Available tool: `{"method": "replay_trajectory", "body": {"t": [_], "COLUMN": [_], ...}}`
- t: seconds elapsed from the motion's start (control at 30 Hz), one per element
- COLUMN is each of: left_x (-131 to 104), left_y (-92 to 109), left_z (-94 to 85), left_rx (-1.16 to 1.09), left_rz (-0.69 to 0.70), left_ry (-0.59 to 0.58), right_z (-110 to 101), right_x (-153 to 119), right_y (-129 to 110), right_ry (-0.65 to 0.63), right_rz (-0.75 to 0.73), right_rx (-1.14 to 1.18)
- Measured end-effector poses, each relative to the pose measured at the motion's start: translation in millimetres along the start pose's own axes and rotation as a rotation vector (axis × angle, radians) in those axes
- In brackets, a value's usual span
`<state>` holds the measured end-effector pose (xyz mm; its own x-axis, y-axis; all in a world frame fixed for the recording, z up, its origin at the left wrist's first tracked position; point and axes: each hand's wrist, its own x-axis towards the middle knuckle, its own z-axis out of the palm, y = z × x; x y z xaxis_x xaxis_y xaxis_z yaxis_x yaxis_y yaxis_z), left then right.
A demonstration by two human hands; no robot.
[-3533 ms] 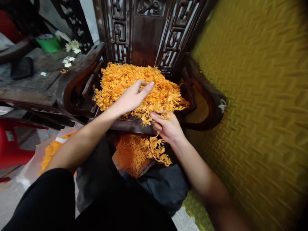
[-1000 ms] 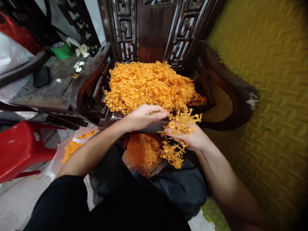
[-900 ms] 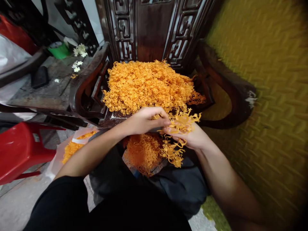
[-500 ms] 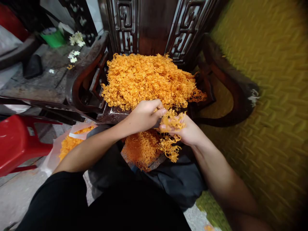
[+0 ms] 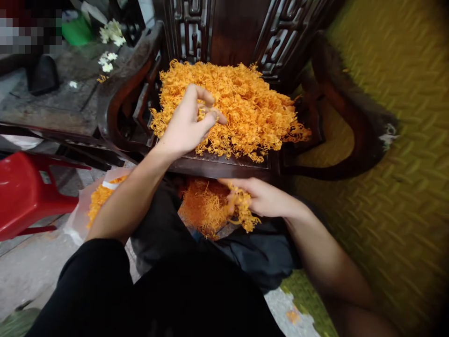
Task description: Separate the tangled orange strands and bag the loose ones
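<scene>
A large heap of orange curly pieces (image 5: 242,107) covers the seat of a dark carved wooden chair (image 5: 231,35). Over the heap's left part is my left hand (image 5: 191,119), its fingers curved and apart above the pieces; nothing clearly shows in its grasp. Lower down, in front of the seat edge, my right hand (image 5: 254,196) holds an orange curly bunch (image 5: 243,210) that hangs below its fingers. Beneath and left of that hand, more thin orange strands (image 5: 203,210) lie in a pile between the legs.
A red plastic stool (image 5: 21,196) stands at the left, beside a clear bag with orange pieces (image 5: 96,206). White flowers (image 5: 107,61) and a green container (image 5: 76,29) rest on the wooden surface at upper left. Yellow-green textured matting (image 5: 414,196) fills the right side.
My left hand has moved up and left, away from my right hand, to the heap. My right hand has lowered slightly with the orange bunch. The view has shifted a little.
</scene>
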<state>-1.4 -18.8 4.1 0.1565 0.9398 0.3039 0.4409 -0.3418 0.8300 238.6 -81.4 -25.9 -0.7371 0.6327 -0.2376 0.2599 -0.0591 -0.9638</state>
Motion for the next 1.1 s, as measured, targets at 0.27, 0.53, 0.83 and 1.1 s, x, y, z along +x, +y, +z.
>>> {"method": "replay_trajectory", "body": {"t": [0.27,0.53,0.83,1.1], "left_x": [-2.6,-8.9,-14.7,-17.7], "left_y": [5.8,8.7,33.7,27.3], "left_z": [6.1,14.6,25.4,28.1], "left_rx": [-0.345,-0.220,0.221,0.260], "left_rz": [-0.213,-0.164,0.075,0.198], "left_ry": [-0.259,-0.191,-0.313,-0.441], "right_z": [1.1,3.0,11.8,0.2], "right_x": [17.9,22.1,23.7,12.6], "right_y": [-0.6,-3.2,0.7,-3.1], "right_ry": [0.518,0.523,0.461,0.746], "right_rz": [0.109,0.034,-0.223,-0.466], "right_rx": [0.564,0.684,0.366,0.114]}}
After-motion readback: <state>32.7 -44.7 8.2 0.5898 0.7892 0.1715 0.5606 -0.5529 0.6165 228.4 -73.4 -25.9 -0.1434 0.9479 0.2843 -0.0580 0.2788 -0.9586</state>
